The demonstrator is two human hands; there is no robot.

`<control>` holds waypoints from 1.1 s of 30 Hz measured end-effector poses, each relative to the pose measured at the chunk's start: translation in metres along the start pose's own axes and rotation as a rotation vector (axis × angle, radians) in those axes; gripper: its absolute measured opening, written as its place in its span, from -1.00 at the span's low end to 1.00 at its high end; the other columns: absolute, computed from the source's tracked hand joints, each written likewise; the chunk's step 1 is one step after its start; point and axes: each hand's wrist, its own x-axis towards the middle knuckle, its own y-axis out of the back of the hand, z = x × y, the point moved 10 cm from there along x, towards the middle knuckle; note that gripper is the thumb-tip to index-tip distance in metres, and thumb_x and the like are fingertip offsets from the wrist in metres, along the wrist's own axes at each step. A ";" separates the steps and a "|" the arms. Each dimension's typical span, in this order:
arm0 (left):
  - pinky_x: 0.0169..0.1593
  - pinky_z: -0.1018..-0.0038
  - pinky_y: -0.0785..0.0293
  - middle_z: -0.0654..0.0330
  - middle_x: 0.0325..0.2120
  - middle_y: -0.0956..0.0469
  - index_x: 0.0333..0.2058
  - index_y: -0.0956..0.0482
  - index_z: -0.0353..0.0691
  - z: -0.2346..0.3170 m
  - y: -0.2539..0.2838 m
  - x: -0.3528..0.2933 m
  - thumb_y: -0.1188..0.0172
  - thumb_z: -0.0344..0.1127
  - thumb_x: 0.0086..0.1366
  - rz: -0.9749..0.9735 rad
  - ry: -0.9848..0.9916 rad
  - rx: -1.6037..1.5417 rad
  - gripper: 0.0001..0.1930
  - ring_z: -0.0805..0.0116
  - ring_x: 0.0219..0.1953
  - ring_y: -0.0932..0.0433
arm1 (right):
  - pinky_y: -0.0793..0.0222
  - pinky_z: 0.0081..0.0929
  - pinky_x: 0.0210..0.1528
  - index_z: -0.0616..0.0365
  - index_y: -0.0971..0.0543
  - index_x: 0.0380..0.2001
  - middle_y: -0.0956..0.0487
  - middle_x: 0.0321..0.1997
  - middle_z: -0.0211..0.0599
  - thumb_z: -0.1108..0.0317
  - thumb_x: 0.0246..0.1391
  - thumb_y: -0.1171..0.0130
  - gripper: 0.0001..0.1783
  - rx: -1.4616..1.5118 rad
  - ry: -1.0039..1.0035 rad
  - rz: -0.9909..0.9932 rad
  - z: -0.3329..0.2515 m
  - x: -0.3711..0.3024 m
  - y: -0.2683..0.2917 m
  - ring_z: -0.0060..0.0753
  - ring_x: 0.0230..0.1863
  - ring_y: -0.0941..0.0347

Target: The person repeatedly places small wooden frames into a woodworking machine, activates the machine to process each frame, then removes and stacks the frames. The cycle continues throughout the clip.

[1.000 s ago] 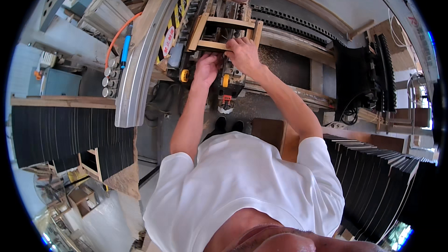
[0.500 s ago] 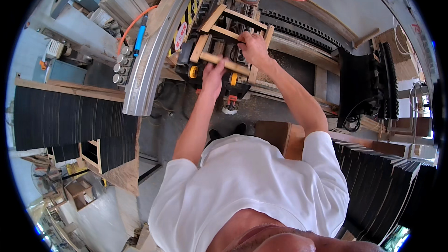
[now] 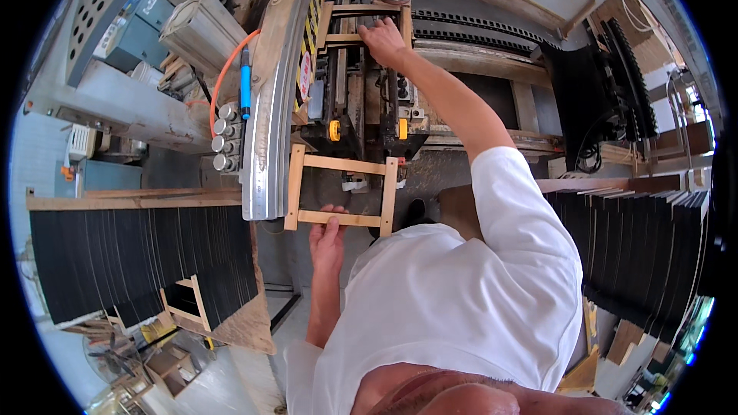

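Workshop floor (image 3: 440, 173) shows below a dusty machine (image 3: 372, 96), black boards (image 3: 131, 257) stand stacked at left, and an open wooden box (image 3: 164, 361) sits at lower left, its contents too small to make out. Between the person and the machine, the left hand (image 3: 327, 246) grips the near bar of a wooden frame (image 3: 344, 164). The right hand (image 3: 384, 42) reaches a second frame (image 3: 341, 38) on the machine, fingers bent at its near bar, though whether they grip it cannot be told.

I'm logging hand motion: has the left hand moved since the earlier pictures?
Yes: the left hand has come down the picture, from beside the left yellow wheel to well below it.
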 end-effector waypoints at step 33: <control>0.12 0.24 -0.44 0.06 -0.05 -0.48 0.06 -0.35 -0.35 -0.053 0.088 0.014 -0.17 -0.35 0.31 0.366 0.077 0.060 -0.60 0.23 0.00 -0.48 | -0.34 -0.22 -0.18 0.13 -0.46 -0.21 -0.65 -0.33 -0.20 0.40 -0.01 -0.14 -0.75 0.065 0.075 -0.037 0.010 0.075 -0.033 -0.17 -0.22 -0.59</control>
